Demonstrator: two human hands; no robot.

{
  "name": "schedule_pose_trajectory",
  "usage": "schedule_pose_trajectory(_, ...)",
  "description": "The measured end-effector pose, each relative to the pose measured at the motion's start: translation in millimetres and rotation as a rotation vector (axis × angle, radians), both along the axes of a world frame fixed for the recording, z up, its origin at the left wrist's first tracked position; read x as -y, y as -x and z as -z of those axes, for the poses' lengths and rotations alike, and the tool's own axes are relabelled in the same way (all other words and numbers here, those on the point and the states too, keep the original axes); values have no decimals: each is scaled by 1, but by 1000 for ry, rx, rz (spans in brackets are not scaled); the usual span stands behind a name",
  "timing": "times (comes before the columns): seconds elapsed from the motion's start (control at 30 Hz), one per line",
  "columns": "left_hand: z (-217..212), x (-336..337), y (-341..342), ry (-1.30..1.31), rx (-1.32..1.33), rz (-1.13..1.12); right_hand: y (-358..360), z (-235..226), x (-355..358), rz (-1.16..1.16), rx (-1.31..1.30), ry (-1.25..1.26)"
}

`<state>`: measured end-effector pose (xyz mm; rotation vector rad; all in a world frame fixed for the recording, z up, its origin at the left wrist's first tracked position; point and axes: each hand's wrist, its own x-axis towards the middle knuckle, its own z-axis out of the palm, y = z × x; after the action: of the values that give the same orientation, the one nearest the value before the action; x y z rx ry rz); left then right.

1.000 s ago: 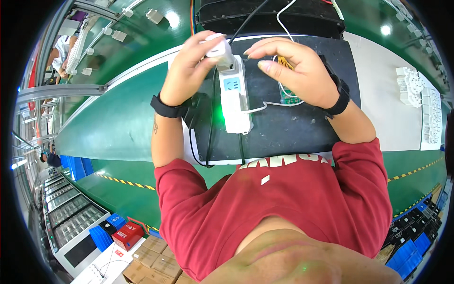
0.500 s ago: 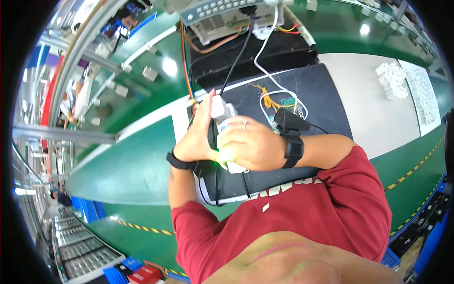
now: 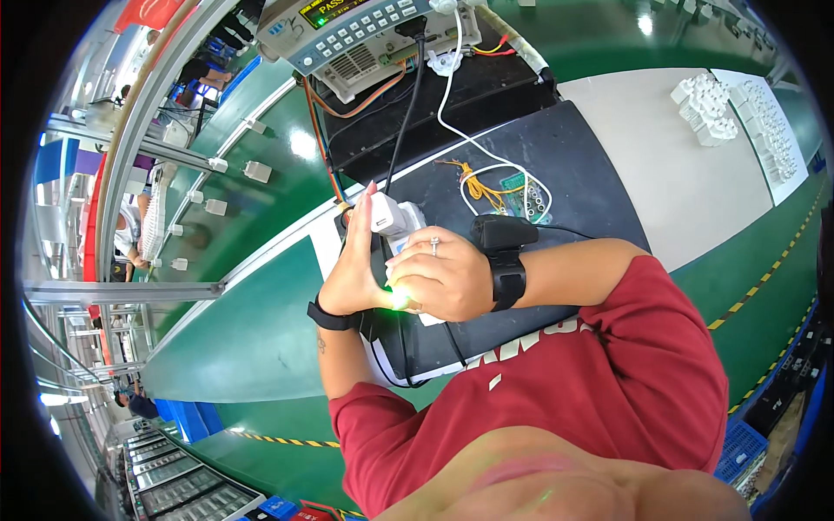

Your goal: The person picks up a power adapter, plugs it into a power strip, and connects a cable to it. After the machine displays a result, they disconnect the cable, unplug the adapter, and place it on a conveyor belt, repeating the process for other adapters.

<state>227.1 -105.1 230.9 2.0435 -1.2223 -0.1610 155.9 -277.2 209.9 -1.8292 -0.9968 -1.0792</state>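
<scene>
My left hand (image 3: 349, 273) stands with its fingers stretched upward along the left side of a white plug-in charger (image 3: 385, 214), its thumb reaching across to the right. Next to the charger is a white block-shaped device (image 3: 410, 216); its lower end shows below my right hand (image 3: 445, 276). The fingers of that hand are curled round the device, hiding most of it. A bright green light (image 3: 400, 298) glows where my left thumb tip meets my right fingers. What the thumb presses on is hidden by the glare. Both wrists wear black bands.
A bench tester (image 3: 365, 43) with a lit screen stands beyond the black mat (image 3: 591, 174). A white cable (image 3: 469, 130) loops round a green circuit board (image 3: 521, 195) with yellow wires. Several white housings (image 3: 704, 108) lie at the far right. A metal frame (image 3: 130, 291) runs along the left.
The view has shifted, bringing more of the tester and its lit screen into sight. My hands keep nearly the same pose around the white device, and the green glow remains.
</scene>
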Motion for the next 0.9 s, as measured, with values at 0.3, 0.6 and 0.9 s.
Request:
schedule_pose_trajectory(0.3, 0, 0, 1, 9, 14, 19, 8, -16, 7, -10, -286, -103)
schedule_pose_trajectory(0.6, 6, -9, 7, -26, 79, -32, -59, -35, 12, -159, -465, -249)
schedule_pose_trajectory(0.9, -7, -10, 31, 24, 137, -209, -54, -19, 1, 9, -591, -93)
